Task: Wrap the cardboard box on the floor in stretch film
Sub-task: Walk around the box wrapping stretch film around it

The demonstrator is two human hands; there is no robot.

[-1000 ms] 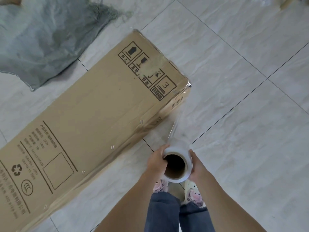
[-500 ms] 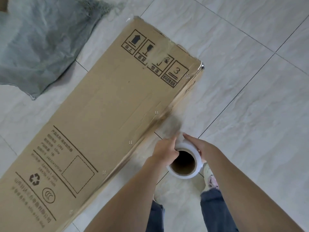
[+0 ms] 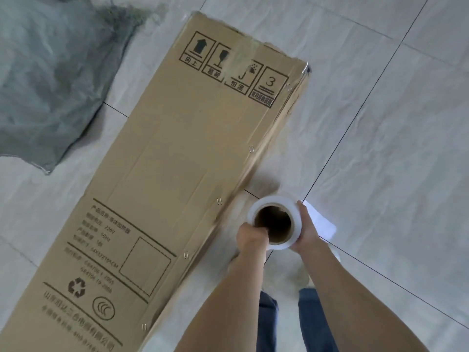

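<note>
Since a moment ago the stretch film roll (image 3: 275,223) has dropped back from the box corner to just off the long right edge, and the left hand (image 3: 251,237) now hooks its fingers into the cardboard core instead of cupping the outside. Right hand (image 3: 306,231) grips the roll's other side, so both hands are clamped on it, above the person's jeans (image 3: 308,316). Long cardboard box (image 3: 162,179) lies flat on the tiled floor (image 3: 393,148) just left of the roll, with a grey sack (image 3: 50,80) beyond its far left side.
</note>
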